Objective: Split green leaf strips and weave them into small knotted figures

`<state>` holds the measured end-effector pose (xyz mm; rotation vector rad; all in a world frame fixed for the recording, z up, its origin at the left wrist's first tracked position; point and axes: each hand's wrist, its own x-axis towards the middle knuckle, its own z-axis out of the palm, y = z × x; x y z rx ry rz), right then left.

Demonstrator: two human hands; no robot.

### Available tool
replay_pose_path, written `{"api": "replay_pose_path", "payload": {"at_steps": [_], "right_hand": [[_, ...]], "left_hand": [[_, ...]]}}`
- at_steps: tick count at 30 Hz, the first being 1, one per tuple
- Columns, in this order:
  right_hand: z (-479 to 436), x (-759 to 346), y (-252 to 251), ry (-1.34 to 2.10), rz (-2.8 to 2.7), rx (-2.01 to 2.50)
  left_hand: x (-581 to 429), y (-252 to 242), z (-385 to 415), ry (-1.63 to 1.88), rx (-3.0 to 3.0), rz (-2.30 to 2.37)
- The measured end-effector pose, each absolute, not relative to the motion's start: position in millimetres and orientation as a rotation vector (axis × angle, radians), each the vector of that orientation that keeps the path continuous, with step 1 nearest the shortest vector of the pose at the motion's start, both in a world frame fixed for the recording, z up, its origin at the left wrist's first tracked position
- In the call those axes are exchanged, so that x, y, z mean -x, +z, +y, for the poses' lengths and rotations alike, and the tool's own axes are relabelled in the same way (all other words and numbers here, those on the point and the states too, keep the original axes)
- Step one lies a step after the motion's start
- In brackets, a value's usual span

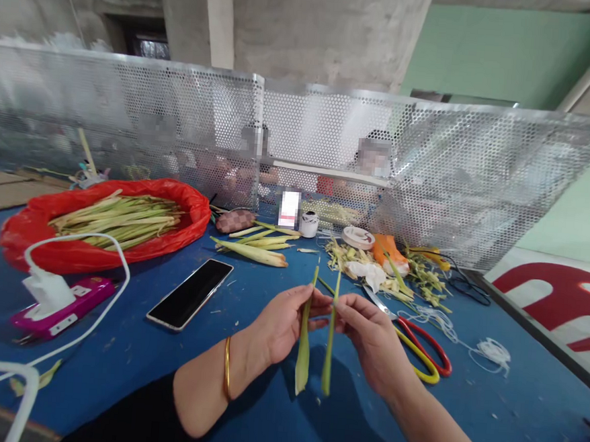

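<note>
Above the blue table, my left hand [288, 318] is closed around a green leaf strip [302, 366], which widens toward its lower end. My right hand [361, 326] pinches a narrower green leaf strip [328, 365] close beside it. Both strips are held upright and a small gap parts them below my fingers. Red-and-yellow handled scissors [420, 347] lie just right of my right hand, their blades partly behind it. Beyond my hands rests a small pile of pale green leaves [257, 251].
A red plastic bag [186, 193] of long leaf strips stands at left. A phone [191, 294], purple power strip [61, 309] and white cable lie nearer. Leaf scraps [345, 258], tape roll [358, 237] and white string [490, 352] are at right. A perforated metal screen [326, 129] stands behind, people beyond.
</note>
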<state>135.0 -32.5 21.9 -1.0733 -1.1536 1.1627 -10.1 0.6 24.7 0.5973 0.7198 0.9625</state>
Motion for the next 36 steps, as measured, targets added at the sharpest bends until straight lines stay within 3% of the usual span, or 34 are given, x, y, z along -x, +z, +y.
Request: {"api": "replay_pose_path", "payload": {"at_steps": [14,20,26,36], "right_hand": [[-36,-122,4,0.677,-1.466,1.292],[-40,-116,5,0.939,-1.307,1.198],[-48,-111,2,1.442,-1.577,1.238],[-53,-103,4,1.516,-1.477,1.244]], "left_hand": [[-2,16,-11,0.903,-0.767,0.907],[10,22,3,0.929,-0.603,0.775],[26,35,17,1.037,-0.445,0.615],[26,36,17,1.075,-0.410,0.583]]}}
